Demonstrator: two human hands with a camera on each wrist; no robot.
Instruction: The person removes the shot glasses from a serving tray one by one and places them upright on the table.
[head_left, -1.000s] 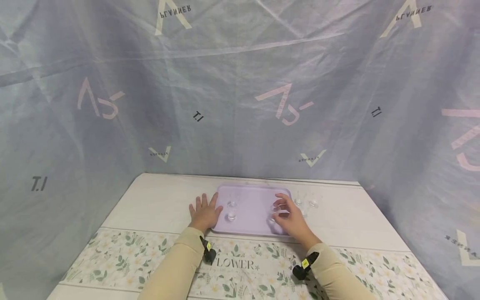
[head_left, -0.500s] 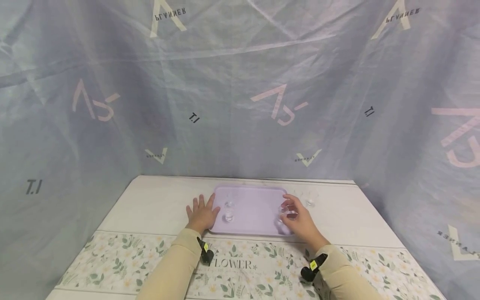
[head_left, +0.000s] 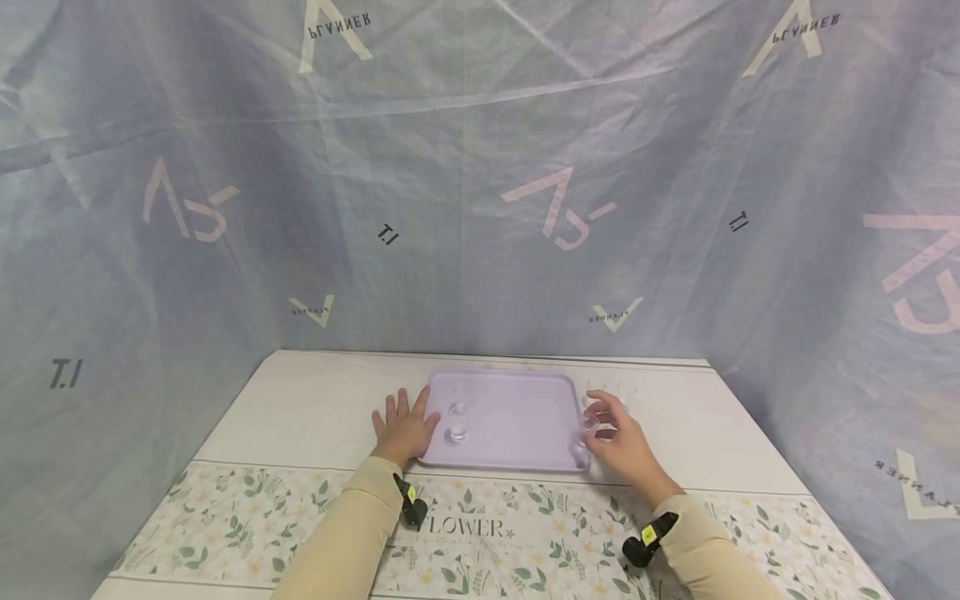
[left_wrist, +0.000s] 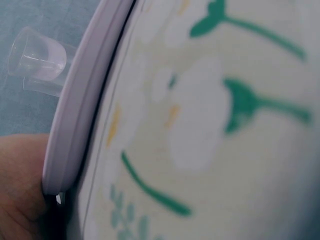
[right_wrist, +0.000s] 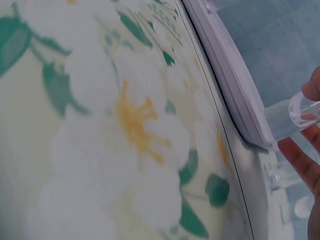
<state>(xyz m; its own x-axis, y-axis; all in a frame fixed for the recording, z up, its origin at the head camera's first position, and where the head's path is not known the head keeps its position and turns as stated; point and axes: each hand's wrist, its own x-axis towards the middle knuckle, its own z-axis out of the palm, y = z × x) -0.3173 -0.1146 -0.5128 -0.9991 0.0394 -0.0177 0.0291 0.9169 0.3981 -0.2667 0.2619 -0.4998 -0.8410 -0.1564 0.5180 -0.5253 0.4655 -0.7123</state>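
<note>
Two small, clear, round cups (head_left: 459, 431) stand on a pale lilac rectangular tray (head_left: 517, 417), one behind the other near its left edge. Around the tray spreads a white table (head_left: 322, 408); on the tray's near side runs a band of printed flowers and green leaves (head_left: 480, 575) lettered FLOWER, and behind the tray hangs a grey-blue curtain (head_left: 450, 208). More loose clear cups (right_wrist: 285, 175) sit to the right of the tray, partly blocked by the right hand (head_left: 621, 437), so their number cannot be told.

The right hand's grip pinches a separate transparent cup (right_wrist: 282, 117) between thumb and fingers, at the tray's right edge towards the near corner; whether its base touches the tray is unclear. The left hand (head_left: 405, 429) has its grip released, fingers spread beside the tray's left edge.

The right wrist view shows the pinched cup's clear wall up close at the tray's corner, blurred in the head view. The left wrist view reveals the left hand against the tray's outer rim.
</note>
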